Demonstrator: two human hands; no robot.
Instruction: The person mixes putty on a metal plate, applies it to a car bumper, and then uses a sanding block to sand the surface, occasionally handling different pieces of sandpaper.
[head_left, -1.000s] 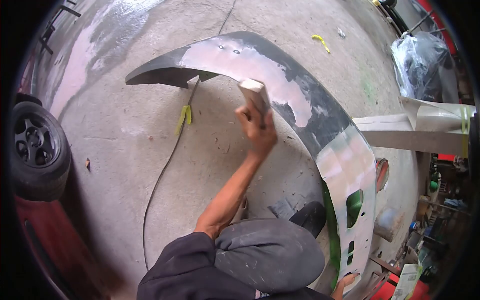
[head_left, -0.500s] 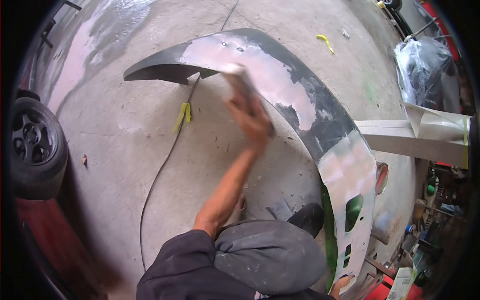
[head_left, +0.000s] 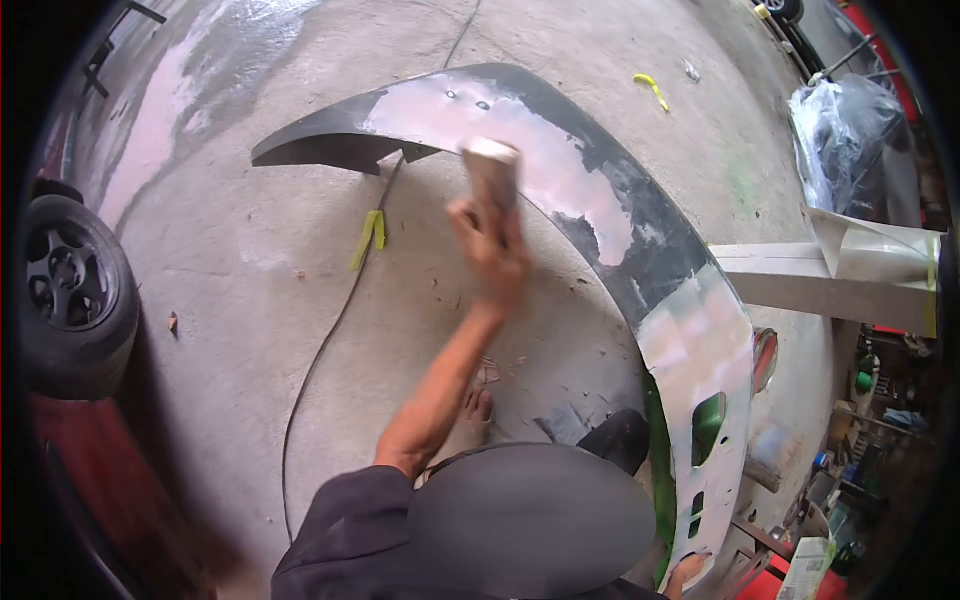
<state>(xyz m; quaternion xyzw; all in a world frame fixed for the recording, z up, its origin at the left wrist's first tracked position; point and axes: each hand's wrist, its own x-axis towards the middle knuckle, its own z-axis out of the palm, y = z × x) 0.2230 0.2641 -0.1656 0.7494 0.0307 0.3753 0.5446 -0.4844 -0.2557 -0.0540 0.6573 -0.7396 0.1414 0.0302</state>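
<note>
A car bumper (head_left: 590, 180) with dark paint and pale pink filler patches curves across the floor from upper left to lower right. My left hand (head_left: 490, 255) is closed around a long sanding block (head_left: 492, 170), smeared by motion. The block's pale front end lies over the inner edge of the bumper's upper part; contact with the surface cannot be made out. At the lower right, my right hand (head_left: 686, 572) grips the bumper's near end by its edge, its fingers partly hidden.
A cable (head_left: 318, 365) tagged with yellow tape (head_left: 368, 238) runs along the concrete floor. To the left stands a wheel (head_left: 70, 285). On the right are a long pale box-shaped beam (head_left: 775, 275), a plastic-wrapped bundle (head_left: 855, 150) and cluttered tools.
My left hand and the sanding block have swung slightly left, with the block now more upright. The bumper has shifted very slightly in view. My right hand stays at its end.
</note>
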